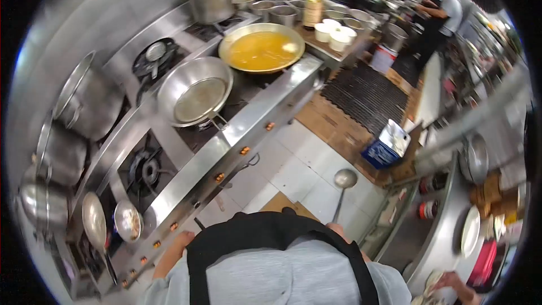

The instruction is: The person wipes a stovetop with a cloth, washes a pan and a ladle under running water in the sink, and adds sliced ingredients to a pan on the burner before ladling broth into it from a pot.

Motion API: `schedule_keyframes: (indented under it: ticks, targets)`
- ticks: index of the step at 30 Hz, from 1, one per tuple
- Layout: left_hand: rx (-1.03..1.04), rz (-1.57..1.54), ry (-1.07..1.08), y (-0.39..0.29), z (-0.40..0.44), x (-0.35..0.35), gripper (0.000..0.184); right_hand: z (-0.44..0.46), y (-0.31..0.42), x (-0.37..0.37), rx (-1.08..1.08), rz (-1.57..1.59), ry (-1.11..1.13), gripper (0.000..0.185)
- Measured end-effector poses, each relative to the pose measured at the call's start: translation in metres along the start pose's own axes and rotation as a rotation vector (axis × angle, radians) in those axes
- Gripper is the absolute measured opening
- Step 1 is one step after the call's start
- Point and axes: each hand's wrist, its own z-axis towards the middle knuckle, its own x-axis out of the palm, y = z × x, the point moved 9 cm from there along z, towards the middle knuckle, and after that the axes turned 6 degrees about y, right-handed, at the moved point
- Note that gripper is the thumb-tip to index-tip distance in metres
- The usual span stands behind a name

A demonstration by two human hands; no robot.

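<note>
Right hand [337, 230], largely hidden by the wearer's chest and apron [265, 231], grips the handle of a ladle [345, 179], its bowl held out over white floor tiles [276, 164] to the right of a long steel stove [206, 158]. The left hand [183, 239] is lowered at the stove's near front edge, beside its row of knobs; its fingers are too obscured to tell whether they are clenched or released.

On the stove, a wide pan [261, 51] of yellow liquid, a pale lump near its right rim, sits at the far end next to a steel bowl [169, 87] bearing a round strainer [199, 100]. A bare burner [148, 170] lies closer in, and two small pans [95, 220] [127, 221] stand at the stove's near left. Large pots [93, 101] line its back left side.

Beyond the stove's far right end are white tubs [339, 38] and a red-capped bottle [313, 11]. Right of the stove, a black mat [367, 95] covers part of the floor near a blue box [386, 146]. Well to the stove's right, a co-worker's hand [451, 282] touches something pale, while another person [449, 14] stands in the distance.
</note>
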Motion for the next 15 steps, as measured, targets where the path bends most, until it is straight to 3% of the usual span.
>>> schedule_keyframes:
  ticks: [3, 5, 7, 9, 12, 15]
  targets:
    - [0.349, 0.106, -0.185, -0.056, -0.002, -0.001, 0.038, 0.009, -0.055, -0.073, 0.777, 1.192, -0.411, 0.014]
    - [0.183, 0.065, -0.014, -0.054, 0.015, 0.022, 0.037, 0.043, -0.051, -0.147, 0.585, 1.176, -0.551, 0.019]
    - [0.092, 0.047, 0.069, -0.079, 0.007, 0.028, 0.037, 0.083, -0.014, -0.223, 0.221, 1.373, -0.483, 0.022]
    - [-0.013, -0.175, 0.117, -0.087, 0.005, 0.037, 0.036, 0.112, 0.045, -0.294, 0.028, 1.419, -0.342, 0.020]
    - [0.143, -0.249, 0.124, -0.156, -0.050, -0.017, 0.035, 0.141, 0.119, -0.368, -0.134, 1.286, -0.261, 0.027]
    - [0.040, -0.486, 0.155, -0.170, -0.072, -0.022, 0.035, 0.181, 0.137, -0.400, -0.099, 1.050, -0.255, 0.033]
